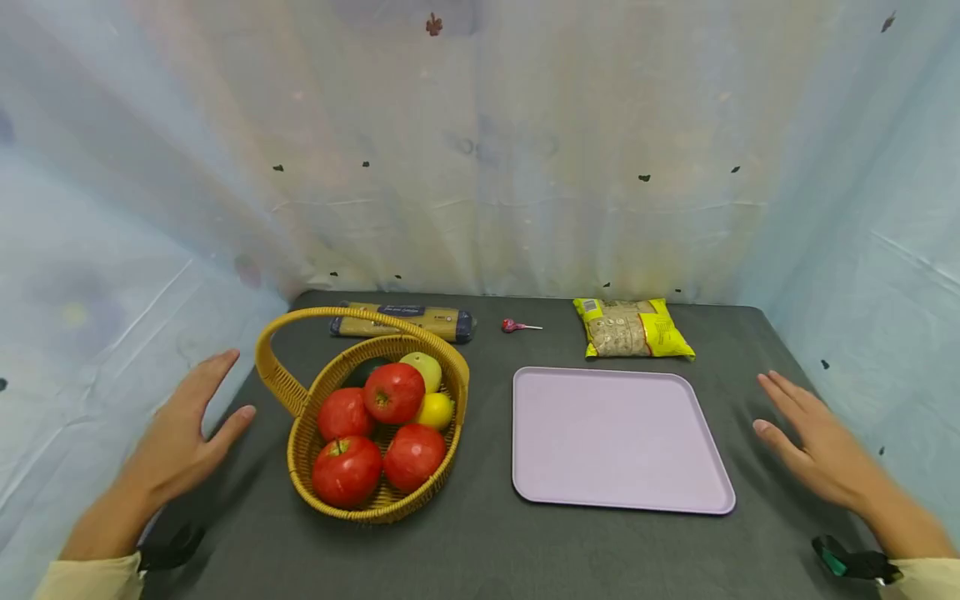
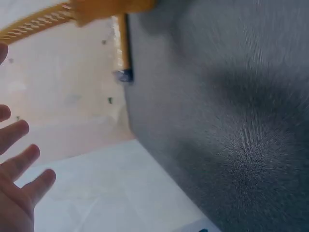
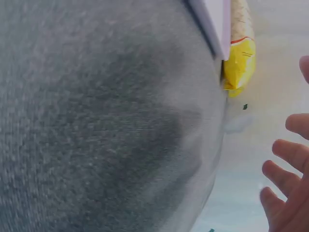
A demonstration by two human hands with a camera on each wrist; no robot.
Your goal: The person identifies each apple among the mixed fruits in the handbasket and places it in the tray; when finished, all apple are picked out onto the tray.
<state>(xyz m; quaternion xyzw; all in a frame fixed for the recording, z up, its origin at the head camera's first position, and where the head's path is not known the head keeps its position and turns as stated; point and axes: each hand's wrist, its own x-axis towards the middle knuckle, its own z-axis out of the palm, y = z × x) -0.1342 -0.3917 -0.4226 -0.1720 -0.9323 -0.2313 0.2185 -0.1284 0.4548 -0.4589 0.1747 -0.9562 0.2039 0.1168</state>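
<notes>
My left hand (image 1: 176,437) hovers at the left side of the table, fingers extended and holding nothing. Nearest to it is a yellow wicker basket (image 1: 295,450) with an arched handle, just to its right. Inside lie several red fruits, among them a red apple (image 1: 347,472), plus a yellow lemon (image 1: 436,411), a pale green fruit (image 1: 423,370) and a dark item partly hidden behind them. On the right, my right hand (image 1: 825,446) is held with straight fingers, touching nothing. A pale purple tray (image 1: 618,442) lies to its left. Loose fingers (image 2: 19,164) show in the left wrist view.
Behind the basket lies a long golden package (image 1: 442,323), partly covered by the handle. A wrapped lollipop (image 1: 510,326) sits at the back middle. A yellow bag (image 1: 630,327) with a clear window stands behind the tray. Pale curtains (image 1: 480,167) surround the dark table (image 1: 480,550).
</notes>
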